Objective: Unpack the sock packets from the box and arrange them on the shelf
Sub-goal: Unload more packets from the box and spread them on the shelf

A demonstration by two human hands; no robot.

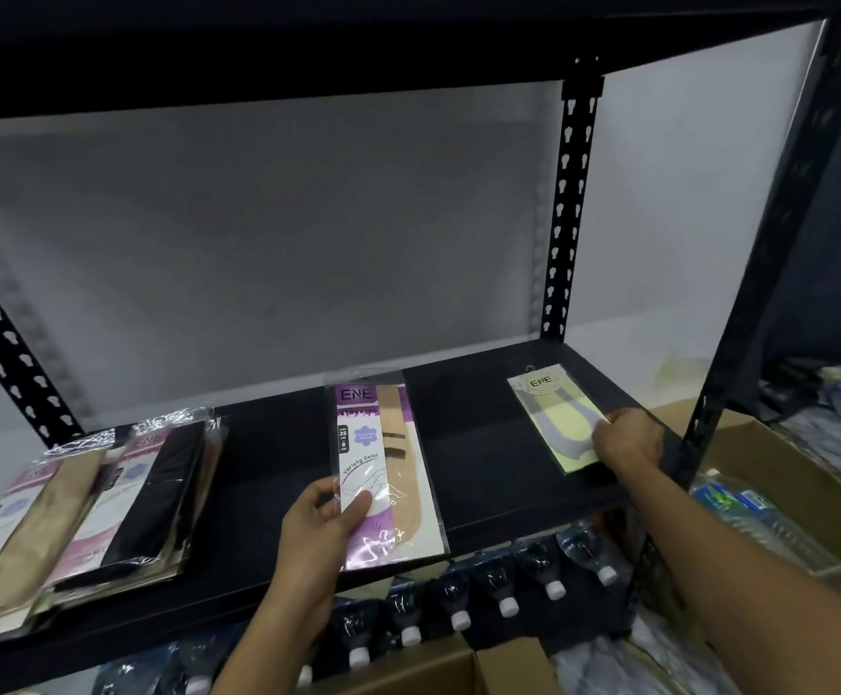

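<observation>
A purple and beige stocking packet [383, 469] lies lengthwise on the black shelf board [478, 433], its near end over the front edge. My left hand [320, 524] grips its lower left part, thumb on top. Further right a pale yellow sock packet [556, 418] lies flat on the shelf. My right hand [631, 438] holds its near right corner. At the shelf's left end sit piles of pink, beige and black sock packets [92, 509]. A cardboard box [769, 474] stands beyond the right post.
Black slotted uprights [566, 208] frame the bay, with a dark shelf above. Under the shelf board lies a row of wrapped plastic bottles [463, 609] with white caps. More wrapped bottles [739, 509] lie at the right, and a cardboard flap [463, 669] is at the bottom.
</observation>
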